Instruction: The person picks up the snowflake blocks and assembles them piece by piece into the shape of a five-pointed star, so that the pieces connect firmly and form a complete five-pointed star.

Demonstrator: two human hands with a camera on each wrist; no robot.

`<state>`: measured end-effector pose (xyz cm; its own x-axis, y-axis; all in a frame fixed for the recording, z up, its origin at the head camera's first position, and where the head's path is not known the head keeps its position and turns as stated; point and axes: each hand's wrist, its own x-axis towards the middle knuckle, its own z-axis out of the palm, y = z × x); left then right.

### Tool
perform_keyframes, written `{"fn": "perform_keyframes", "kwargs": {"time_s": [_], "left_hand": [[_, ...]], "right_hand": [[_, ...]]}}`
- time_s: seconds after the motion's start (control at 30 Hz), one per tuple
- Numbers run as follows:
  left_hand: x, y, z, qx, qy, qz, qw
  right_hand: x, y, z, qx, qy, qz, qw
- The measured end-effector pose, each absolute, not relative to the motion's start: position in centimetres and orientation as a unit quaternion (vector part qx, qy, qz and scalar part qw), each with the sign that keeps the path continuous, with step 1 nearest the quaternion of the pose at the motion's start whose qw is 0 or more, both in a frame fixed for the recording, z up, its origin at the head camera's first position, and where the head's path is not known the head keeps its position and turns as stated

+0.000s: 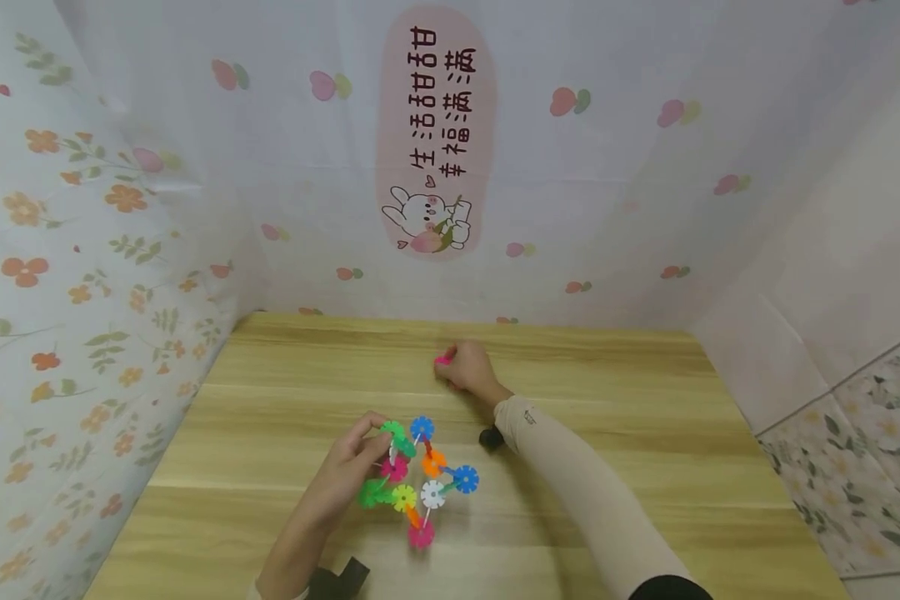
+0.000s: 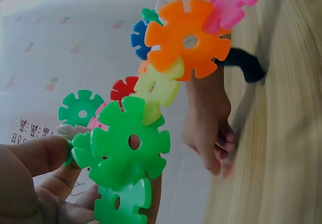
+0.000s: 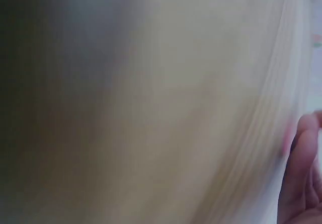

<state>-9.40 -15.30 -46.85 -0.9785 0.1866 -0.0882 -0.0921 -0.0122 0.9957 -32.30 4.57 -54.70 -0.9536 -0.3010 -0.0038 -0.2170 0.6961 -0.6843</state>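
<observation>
In the head view my left hand [image 1: 356,458] holds a looped chain of interlocking notched plastic discs [image 1: 432,494], in green, blue, orange, yellow, white and pink. Close up in the left wrist view, thumb and fingers pinch the green end of the chain, where a large green disc [image 2: 132,142] shows; an orange disc [image 2: 171,43] hangs farther along. Toward the table's back, my right hand [image 1: 468,367] has its fingertips on a small pink piece [image 1: 442,361], seemingly a disc, which they pinch at the tabletop. The hand covers most of that piece.
The wood-grain table [image 1: 607,392] reaches back to a printed cloth wall [image 1: 607,192]. Flowered cloth [image 1: 120,250] hangs on the left side. Dark camera mounts sit at both wrists, the right one [image 1: 490,438] low over the table.
</observation>
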Motion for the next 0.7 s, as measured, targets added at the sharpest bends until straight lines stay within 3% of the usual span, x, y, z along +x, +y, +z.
{"fn": "perform_keyframes", "kwargs": {"time_s": [0.23, 0.43, 0.57, 0.7], "left_hand": [[-10.2, -14.3, -46.5, 0.084, 0.690, 0.710, 0.113], [-10.8, -13.1, -46.3, 0.134, 0.683, 0.707, 0.126], [-11.1, -12.4, -46.1, 0.145, 0.685, 0.703, 0.122], [-11.1, -12.0, -46.0, 0.139, 0.696, 0.695, 0.115]], "right_hand": [[-27.6, 7.0, -51.2, -0.135, 0.806, -0.562, 0.130], [-21.8, 7.5, -46.9, -0.234, 0.690, -0.671, 0.141], [-19.3, 8.0, -45.5, -0.280, 0.695, -0.649, 0.130], [-17.8, 9.3, -45.5, -0.294, 0.728, -0.614, 0.081]]}}
